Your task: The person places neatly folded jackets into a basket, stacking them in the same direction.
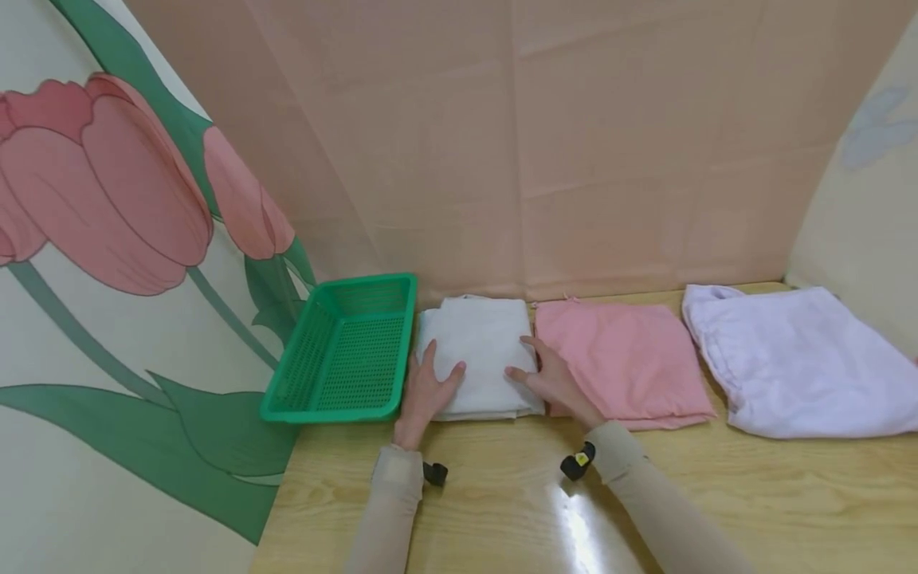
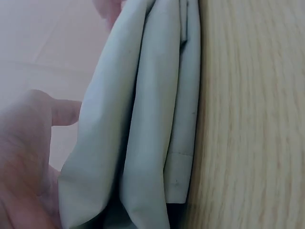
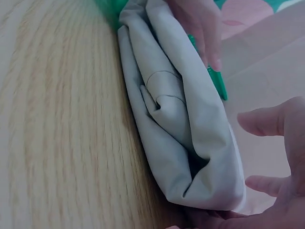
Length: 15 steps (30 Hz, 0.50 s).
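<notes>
A folded pale grey-white cloth (image 1: 484, 351) lies on the table in several thick layers. Its rolled, stacked folds show in both wrist views. At its left side is my left hand (image 1: 425, 391), fingers stretched along the edge and thumb over the top. My right hand (image 1: 558, 383) stands at the opposite side, thumb and forefinger spread over the cloth's right border. In the right wrist view, the thumb (image 3: 264, 119) is apart from the cloth, while lower fingers lie beside its near corner, partly hidden behind it.
Left of the cloth stands a green perforated plastic basket (image 1: 333, 417), close to the left hand. A folded pink cloth (image 1: 627, 363) lies right beside the right hand, with a folded pale lavender cloth (image 1: 817, 367) farther right. A pinkish-beige sheet (image 1: 574, 159) hangs behind the table (image 1: 502, 494).
</notes>
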Motion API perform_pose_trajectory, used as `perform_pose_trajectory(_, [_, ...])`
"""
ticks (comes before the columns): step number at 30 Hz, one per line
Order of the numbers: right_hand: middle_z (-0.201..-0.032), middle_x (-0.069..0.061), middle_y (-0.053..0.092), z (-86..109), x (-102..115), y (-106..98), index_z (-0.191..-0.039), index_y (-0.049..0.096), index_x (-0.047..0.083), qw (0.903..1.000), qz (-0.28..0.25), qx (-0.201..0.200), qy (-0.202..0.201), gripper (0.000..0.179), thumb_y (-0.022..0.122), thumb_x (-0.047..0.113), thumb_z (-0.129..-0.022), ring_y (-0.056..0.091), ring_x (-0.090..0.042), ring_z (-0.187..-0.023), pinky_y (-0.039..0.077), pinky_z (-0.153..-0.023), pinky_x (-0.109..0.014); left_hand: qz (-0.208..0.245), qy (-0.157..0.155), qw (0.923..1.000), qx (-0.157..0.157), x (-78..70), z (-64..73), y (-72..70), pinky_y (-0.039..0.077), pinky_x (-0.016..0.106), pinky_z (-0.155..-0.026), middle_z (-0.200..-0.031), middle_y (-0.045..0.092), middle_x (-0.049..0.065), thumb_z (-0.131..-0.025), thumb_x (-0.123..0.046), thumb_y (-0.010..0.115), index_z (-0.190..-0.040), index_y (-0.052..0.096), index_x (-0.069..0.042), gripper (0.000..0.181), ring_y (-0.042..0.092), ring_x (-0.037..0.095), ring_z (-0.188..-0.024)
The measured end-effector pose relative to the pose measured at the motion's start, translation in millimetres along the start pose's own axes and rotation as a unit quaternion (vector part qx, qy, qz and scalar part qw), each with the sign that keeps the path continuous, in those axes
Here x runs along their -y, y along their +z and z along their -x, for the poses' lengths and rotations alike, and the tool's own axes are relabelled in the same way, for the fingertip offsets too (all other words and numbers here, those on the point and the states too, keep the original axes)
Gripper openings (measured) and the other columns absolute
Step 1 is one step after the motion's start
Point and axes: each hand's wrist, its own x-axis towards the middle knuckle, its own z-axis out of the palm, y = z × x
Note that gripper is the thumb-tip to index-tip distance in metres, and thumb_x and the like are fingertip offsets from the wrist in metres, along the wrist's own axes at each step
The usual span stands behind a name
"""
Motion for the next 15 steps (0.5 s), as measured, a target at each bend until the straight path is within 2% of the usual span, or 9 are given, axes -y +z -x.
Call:
perform_pose_trajectory(4, [-0.174, -0.023, 0.027, 0.0, 1, -1, -0.168, 0.032, 0.020, 0.9987, -0.033, 0.027, 0.027, 0.088, 0.077, 0.041, -0.096, 0.029, -0.048, -0.158, 0.030, -0.125, -0.065, 0.033, -0.028, 0.9987, 0.027, 0.6, -1.9, -0.7, 0.032, 0.061, -0.125, -0.170, 0.034, 0.025, -0.099, -0.061, 0.063, -0.167, 0.036, -0.018, 0.086, 0.033, 0.045, -0.157])
perform_pose_trajectory(7, [-0.177, -0.019, 0.020, -0.4, -1, -4, -0.169, 0.030, 0.028, 0.9968, -0.052, 0.044, 0.043, 0.089, 0.078, 0.043, -0.095, 0.024, -0.047, -0.160, 0.034, -0.119, -0.071, 0.063, -0.035, 0.9967, 0.038, 4.0, -4.4, -0.3, 0.035, 0.059, -0.124, -0.167, 0.041, 0.022, -0.100, -0.058, 0.064, -0.166, 0.038, -0.016, 0.082, 0.039, 0.043, -0.154])
perform_pose_trajectory(9, [-0.179, -0.015, 0.016, -1.3, -2, -6, -0.168, 0.029, 0.035, 0.9949, -0.068, 0.053, 0.053, 0.089, 0.079, 0.044, -0.095, 0.023, -0.045, -0.161, 0.040, -0.113, -0.074, 0.080, -0.034, 0.9956, 0.037, 6.4, -6.7, -0.1, 0.036, 0.059, -0.123, -0.166, 0.044, 0.021, -0.099, -0.056, 0.066, -0.165, 0.040, -0.017, 0.080, 0.042, 0.042, -0.153])
perform_pose_trajectory(12, [-0.181, -0.006, 0.010, -2.8, -5, -11, -0.166, 0.029, 0.047, 0.9894, -0.102, 0.070, 0.076, 0.090, 0.081, 0.046, -0.092, 0.025, -0.040, -0.158, 0.052, -0.094, -0.072, 0.114, -0.032, 0.9924, 0.034, 9.1, -8.2, 1.7, 0.037, 0.061, -0.122, -0.165, 0.045, 0.021, -0.098, -0.051, 0.071, -0.162, 0.043, -0.017, 0.077, 0.043, 0.042, -0.152])
perform_pose_trajectory(15, [-0.181, 0.000, 0.006, -4.2, -8, -13, -0.162, 0.030, 0.058, 0.9801, -0.138, 0.090, 0.111, 0.091, 0.084, 0.048, -0.090, 0.028, -0.038, -0.154, 0.054, -0.077, -0.064, 0.162, -0.046, 0.9852, 0.035, 11.2, -7.5, 4.2, 0.034, 0.063, -0.123, -0.166, 0.043, 0.019, -0.096, -0.045, 0.076, -0.159, 0.046, -0.018, 0.074, 0.041, 0.042, -0.152])
